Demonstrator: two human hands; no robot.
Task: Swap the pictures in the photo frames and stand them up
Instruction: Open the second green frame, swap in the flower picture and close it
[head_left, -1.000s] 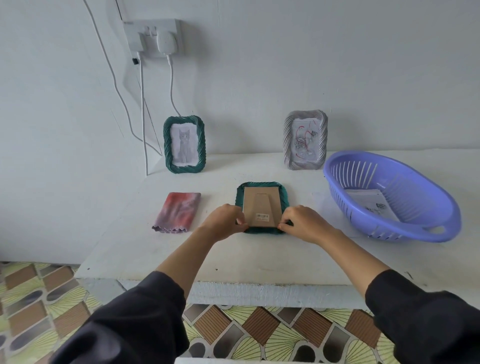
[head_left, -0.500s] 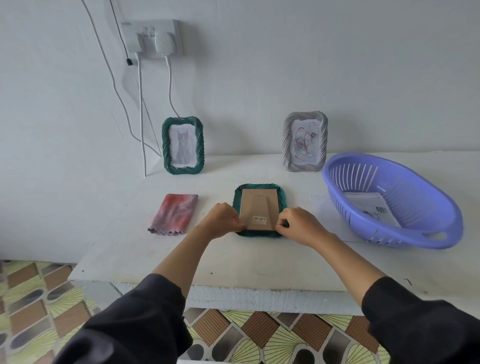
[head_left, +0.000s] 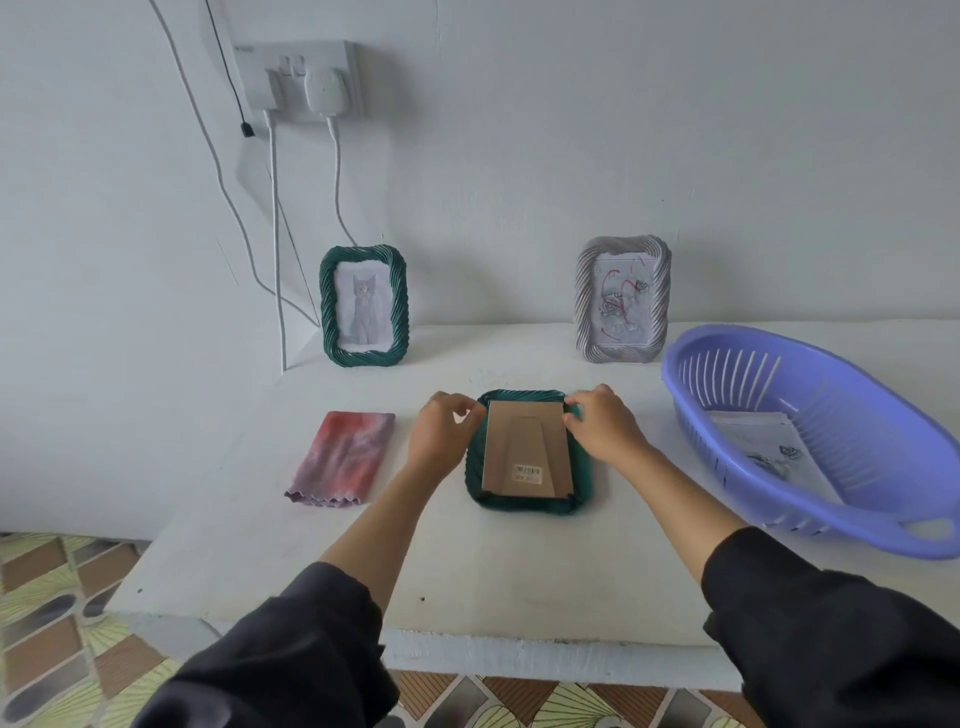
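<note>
Frame face-down, long axis running away

My fingertips sit on the matt brown cardboard back of a ribbed green frame, beside soft cloth and a glossy plastic basket.

The white table bears three frames (one face-down), a cloth, a basket.
</note>
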